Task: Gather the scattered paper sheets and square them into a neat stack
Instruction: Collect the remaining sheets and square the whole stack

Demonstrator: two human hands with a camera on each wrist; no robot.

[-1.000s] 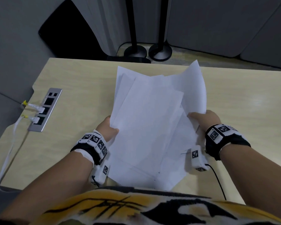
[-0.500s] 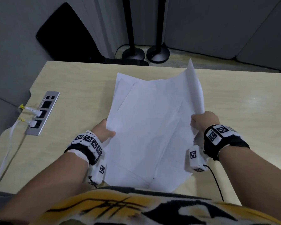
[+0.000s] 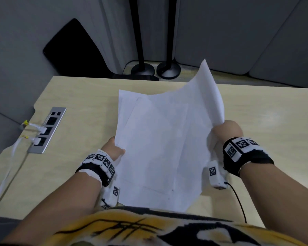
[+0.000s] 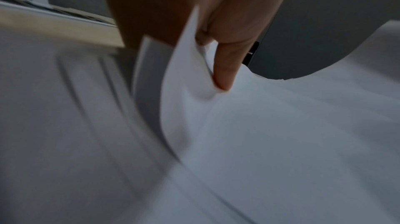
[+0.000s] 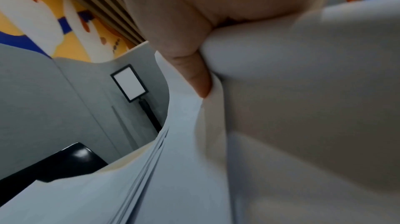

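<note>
Several white paper sheets (image 3: 160,144) form a loose, uneven bundle over the pale wooden table (image 3: 75,103), their edges out of line. My left hand (image 3: 114,148) grips the bundle's left edge, with the thumb (image 4: 225,67) pressed on the top sheet (image 4: 281,142). On the right side my right hand (image 3: 226,130) pinches the edge, thumb (image 5: 199,77) on the paper (image 5: 303,91). The far right corner (image 3: 208,82) of one sheet curls upward. Most fingers of both hands are hidden behind the paper.
A metal socket panel (image 3: 46,130) with white cables (image 3: 7,171) plugged in is set into the table's left side. Two black stand bases (image 3: 156,70) and a black chair (image 3: 71,50) are behind the far edge. A black cable (image 3: 238,201) trails from my right wrist.
The hands have drawn the sheets closer together and the bundle has narrowed. The right side's sheet has bent further upward.
</note>
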